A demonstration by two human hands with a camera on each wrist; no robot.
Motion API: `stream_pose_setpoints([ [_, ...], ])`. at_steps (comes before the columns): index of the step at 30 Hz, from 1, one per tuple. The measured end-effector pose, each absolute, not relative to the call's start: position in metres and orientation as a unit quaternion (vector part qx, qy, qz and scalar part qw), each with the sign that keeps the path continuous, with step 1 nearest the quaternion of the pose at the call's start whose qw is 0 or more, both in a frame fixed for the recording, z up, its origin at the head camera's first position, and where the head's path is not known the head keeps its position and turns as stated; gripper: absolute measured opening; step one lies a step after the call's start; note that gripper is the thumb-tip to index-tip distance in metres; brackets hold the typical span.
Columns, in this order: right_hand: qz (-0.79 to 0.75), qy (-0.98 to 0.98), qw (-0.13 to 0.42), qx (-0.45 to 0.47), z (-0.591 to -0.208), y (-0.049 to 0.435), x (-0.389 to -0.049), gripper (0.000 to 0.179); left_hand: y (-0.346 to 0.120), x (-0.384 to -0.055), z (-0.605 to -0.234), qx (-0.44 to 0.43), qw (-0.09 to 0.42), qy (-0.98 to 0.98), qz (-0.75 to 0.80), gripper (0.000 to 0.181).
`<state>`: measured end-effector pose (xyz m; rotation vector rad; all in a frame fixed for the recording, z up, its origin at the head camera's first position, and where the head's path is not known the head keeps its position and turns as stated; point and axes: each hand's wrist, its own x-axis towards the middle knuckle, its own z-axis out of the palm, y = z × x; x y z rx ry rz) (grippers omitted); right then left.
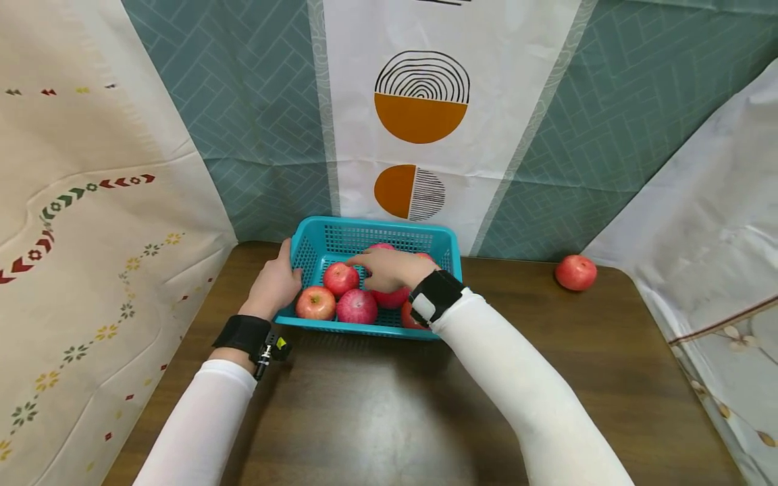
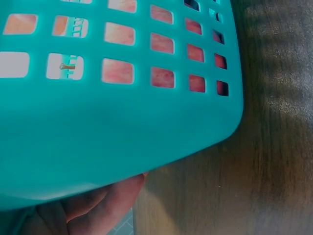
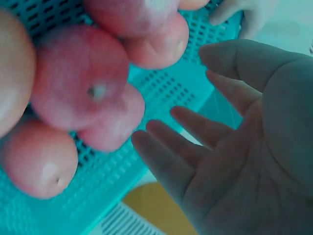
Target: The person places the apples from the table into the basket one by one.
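A turquoise plastic basket [image 1: 373,221] with perforated walls holds several red apples [image 1: 356,307]. On its left side my left hand [image 1: 273,283] grips the wall, thumb over the rim; the left wrist view shows fingers [image 2: 110,205] curled at the outer side of the basket. My right hand [image 1: 392,268] hovers over the apples inside. The right wrist view shows its palm and spread fingers beside an apple [image 3: 80,73], nothing held, a small gap between fingertips and fruit. It hides part of the apples in the head view.
One red apple [image 1: 575,273] lies by itself at the back right of the brown wooden table [image 1: 377,398]. Behind the basket hangs a patterned cloth [image 1: 419,155]. Pale cloths border the left and right sides.
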<state>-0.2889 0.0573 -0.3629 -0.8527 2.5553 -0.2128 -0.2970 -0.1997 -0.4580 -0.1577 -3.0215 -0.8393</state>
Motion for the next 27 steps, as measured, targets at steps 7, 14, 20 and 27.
stream_pose_setpoints([
  [7, -0.132, 0.925, 0.167, -0.316, -0.35, 0.096, -0.289, 0.05, -0.205, -0.296, -0.457, -0.044, 0.0, -0.961, -0.272, 0.075],
  [14, -0.218, 0.921, 0.104, -0.305, -0.353, 0.142, -0.287, 0.044, -0.207, -0.295, -0.46, -0.043, -0.008, -0.959, -0.278, 0.075],
  [20, -0.271, 0.919, 0.043, -0.285, -0.358, 0.183, -0.278, 0.035, -0.206, -0.294, -0.462, -0.042, -0.011, -0.96, -0.278, 0.075],
  [27, -0.287, 0.919, -0.108, -0.247, -0.38, 0.243, -0.265, 0.027, -0.2, -0.296, -0.46, -0.038, -0.015, -0.96, -0.277, 0.075],
])
